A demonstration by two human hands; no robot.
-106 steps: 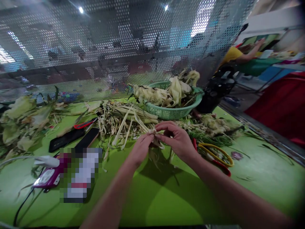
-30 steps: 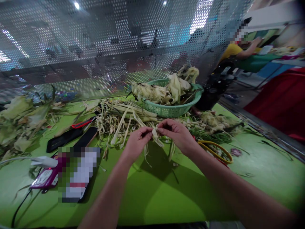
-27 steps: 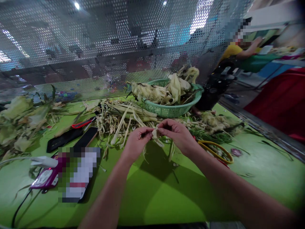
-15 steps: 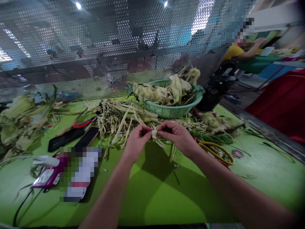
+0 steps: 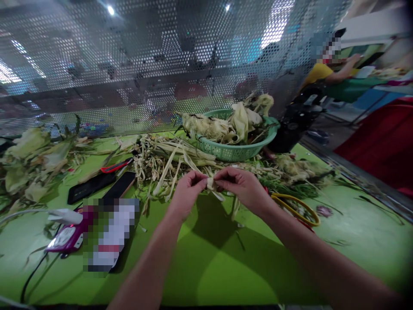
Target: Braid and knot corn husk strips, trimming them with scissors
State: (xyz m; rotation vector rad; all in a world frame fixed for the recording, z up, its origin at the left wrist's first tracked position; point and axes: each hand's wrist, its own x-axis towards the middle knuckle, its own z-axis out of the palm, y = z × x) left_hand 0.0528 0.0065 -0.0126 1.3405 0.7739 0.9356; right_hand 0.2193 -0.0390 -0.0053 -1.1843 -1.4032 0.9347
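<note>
Above the green table (image 5: pixel 209 271), my left hand (image 5: pixel 187 193) and my right hand (image 5: pixel 243 189) meet fingertip to fingertip. Both pinch a small pale bundle of corn husk strips (image 5: pixel 212 184), whose loose ends hang down between the hands. Just beyond the hands lies a pile of dried husk strips (image 5: pixel 167 161). A green plastic basket (image 5: pixel 235 150) heaped with husks stands behind that pile.
Yellow-handled scissors (image 5: pixel 298 209) lie right of my right hand. Two dark phones (image 5: pixel 101 189), red-handled scissors (image 5: pixel 114 167) and a pink charger with cable (image 5: pixel 63 237) lie at left. More husks (image 5: pixel 32 159) cover the far left. A perforated metal screen (image 5: pixel 145 64) backs the table. Another person (image 5: pixel 325 73) works at far right.
My hands stay together on the husk bundle, fingers shifting slightly as they work it. The bundle hangs a little lower than 3.5 s ago. Nothing else on the table has moved.
</note>
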